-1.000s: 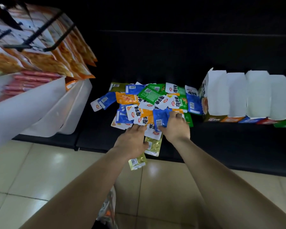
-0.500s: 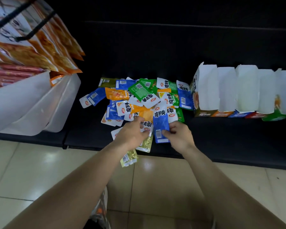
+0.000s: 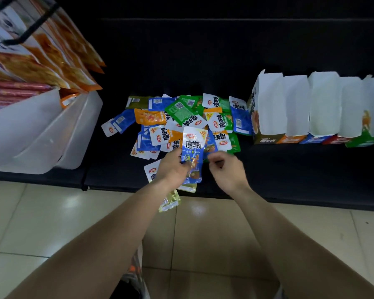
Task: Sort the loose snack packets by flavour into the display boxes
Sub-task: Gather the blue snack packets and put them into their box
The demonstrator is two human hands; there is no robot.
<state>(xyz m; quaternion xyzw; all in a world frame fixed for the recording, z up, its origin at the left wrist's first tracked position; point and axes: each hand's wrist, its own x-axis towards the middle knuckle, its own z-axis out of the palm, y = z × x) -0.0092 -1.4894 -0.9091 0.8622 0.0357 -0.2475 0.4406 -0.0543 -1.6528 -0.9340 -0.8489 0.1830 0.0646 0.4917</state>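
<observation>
many loose packets (image 3: 183, 114): heaped mid-scene on the dark shelf (image 3: 300, 169), blue, green and orange mixed.
left hand (image 3: 172, 168): fingers pinch a blue packet (image 3: 193, 152), upright at the heap's near edge; yellow packets (image 3: 170, 201) show beneath the wrist.
right hand (image 3: 226, 170): fingers curled, just right of the blue packet.
display boxes (image 3: 296, 108): row at far right, white flaps raised, well apart from both hands.
white bins (image 3: 37, 134): far left.
</observation>
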